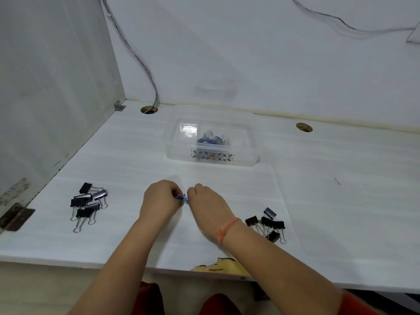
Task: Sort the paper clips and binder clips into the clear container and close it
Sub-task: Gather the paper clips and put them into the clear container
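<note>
A clear container [179, 153] stands open at the back of the white desk, with a heap of blue and silver paper clips [212, 138] in its middle compartment. My left hand [160, 200] and my right hand [208, 206] meet at the desk's centre, both pinching a small bunch of blue paper clips [182, 198] between them. Several black binder clips [87, 204] lie in a pile to the left. Another pile of black binder clips [268, 225] lies to the right, just beyond my right wrist. The clear lid [354, 223] lies flat on the right.
A side wall closes the desk on the left and a back wall stands behind the container. Two cable holes [148, 109] [304, 127] pierce the desk's rear, with cables rising from the left one. The front edge has a chipped patch [221, 266].
</note>
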`<state>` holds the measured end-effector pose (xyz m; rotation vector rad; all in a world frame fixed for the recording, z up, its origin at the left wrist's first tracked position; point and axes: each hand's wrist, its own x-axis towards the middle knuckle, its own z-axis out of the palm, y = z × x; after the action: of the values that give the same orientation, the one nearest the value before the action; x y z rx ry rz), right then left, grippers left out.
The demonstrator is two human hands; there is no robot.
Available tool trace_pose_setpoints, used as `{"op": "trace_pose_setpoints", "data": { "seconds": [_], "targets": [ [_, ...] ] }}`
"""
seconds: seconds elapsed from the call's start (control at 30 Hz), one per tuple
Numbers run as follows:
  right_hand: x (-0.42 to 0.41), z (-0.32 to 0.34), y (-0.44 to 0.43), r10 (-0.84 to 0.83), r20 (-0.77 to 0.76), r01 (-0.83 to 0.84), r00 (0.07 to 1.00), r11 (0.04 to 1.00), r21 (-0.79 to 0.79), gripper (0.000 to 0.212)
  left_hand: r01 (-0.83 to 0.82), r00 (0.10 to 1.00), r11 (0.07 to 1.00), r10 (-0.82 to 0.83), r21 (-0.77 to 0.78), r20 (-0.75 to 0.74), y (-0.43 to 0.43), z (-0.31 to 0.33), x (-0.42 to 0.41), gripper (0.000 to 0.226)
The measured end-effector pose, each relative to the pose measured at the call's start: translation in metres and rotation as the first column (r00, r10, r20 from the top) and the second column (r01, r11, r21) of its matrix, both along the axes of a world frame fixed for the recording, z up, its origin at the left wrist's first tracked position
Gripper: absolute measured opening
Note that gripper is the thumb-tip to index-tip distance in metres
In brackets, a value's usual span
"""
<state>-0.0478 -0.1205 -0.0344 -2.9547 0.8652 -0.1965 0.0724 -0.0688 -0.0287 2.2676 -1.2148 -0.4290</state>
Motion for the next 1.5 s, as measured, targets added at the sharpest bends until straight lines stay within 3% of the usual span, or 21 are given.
{"op": "trace_pose_setpoints", "data": {
  "seconds": [0.1,0.2,0.3,0.37,0.5,0.6,0.67,0.73,0.8,0.87,0.93,1.0,1.03,1.13,1.2,1.3,1.5],
  "targets": [
    [-0.003,-0.004,-0.004,-0.059,0.047,0.055,0.997,0.996,0.063,0.023,-0.104,0.967,0.992,0.085,-0.068,-0.24,0.006,-0.002,0.005,0.017],
    [-0.007,0.0,-0.02,-0.246,0.168,0.171,0.954,0.914,0.369,0.014,-0.274,0.76,0.953,0.132,-0.13,-0.637,0.013,0.003,0.006,0.019],
    [-0.012,0.006,-0.03,-0.456,0.265,0.067,0.85,0.591,0.804,0.016,-0.382,0.442,0.92,0.092,-0.094,-0.892,0.012,0.01,0.005,0.018],
    [-0.015,0.006,-0.032,-0.548,0.292,-0.076,0.784,0.382,0.921,0.015,-0.4,0.307,0.915,0.079,-0.053,-0.949,0.01,0.012,0.005,0.016],
    [-0.017,0.005,-0.032,-0.624,0.285,-0.235,0.727,0.164,0.958,0.02,-0.384,0.135,0.923,0.039,-0.016,-0.99,0.007,0.013,0.005,0.019],
    [-0.02,0.01,-0.03,-0.71,0.249,-0.414,0.659,-0.066,0.908,0.031,-0.386,-0.04,0.922,0.006,0.021,-0.999,0.007,0.014,0.002,0.023],
    [-0.021,0.011,-0.029,-0.77,0.194,-0.53,0.608,-0.212,0.821,0.035,-0.385,-0.103,0.922,0.003,0.042,-0.995,0.007,0.012,0.001,0.024],
    [-0.021,0.011,-0.029,-0.804,0.152,-0.578,0.574,-0.267,0.771,0.031,-0.377,-0.125,0.925,-0.001,0.047,-0.992,0.007,0.012,0.001,0.02],
    [-0.019,0.011,-0.03,-0.822,0.126,-0.555,0.555,-0.254,0.792,0.018,-0.363,-0.117,0.931,0.002,0.045,-0.993,0.006,0.013,0.002,0.012],
    [-0.016,0.011,-0.032,-0.835,0.076,-0.478,0.545,-0.235,0.846,0.017,-0.369,-0.056,0.928,0.034,0.052,-0.998,0.004,0.014,0.002,0.021],
    [-0.012,0.013,-0.035,-0.823,0.028,-0.367,0.568,-0.223,0.903,0.027,-0.351,0.19,0.936,0.094,0.022,-0.977,0.0,0.011,0.003,0.024],
    [-0.009,0.016,-0.037,-0.796,0.009,-0.218,0.605,-0.155,0.964,0.031,-0.272,0.517,0.962,0.124,-0.025,-0.847,-0.002,0.009,0.001,0.021],
    [-0.008,0.017,-0.038,-0.781,0.01,-0.144,0.625,-0.103,0.984,0.032,-0.216,0.639,0.975,0.108,-0.043,-0.761,-0.003,0.008,0.001,0.017],
    [-0.005,0.021,-0.039,-0.723,0.019,0.023,0.69,0.048,0.999,0.03,-0.068,0.845,0.997,0.038,-0.036,-0.533,-0.005,0.008,0.001,0.022],
    [-0.005,0.022,-0.039,-0.686,0.017,0.097,0.727,0.127,0.987,0.03,0.006,0.927,1.0,0.0,0.013,-0.374,-0.008,0.009,-0.002,0.027],
    [-0.006,0.021,-0.04,-0.676,0.018,0.132,0.737,0.17,0.977,0.031,0.039,0.976,0.996,-0.022,0.075,-0.218,-0.015,0.011,-0.007,0.025],
    [-0.009,0.02,-0.043,-0.696,0.032,0.101,0.717,0.149,0.984,0.032,0.081,0.983,0.965,-0.035,0.249,-0.182,-0.029,0.017,-0.01,0.007]
  ]
}}
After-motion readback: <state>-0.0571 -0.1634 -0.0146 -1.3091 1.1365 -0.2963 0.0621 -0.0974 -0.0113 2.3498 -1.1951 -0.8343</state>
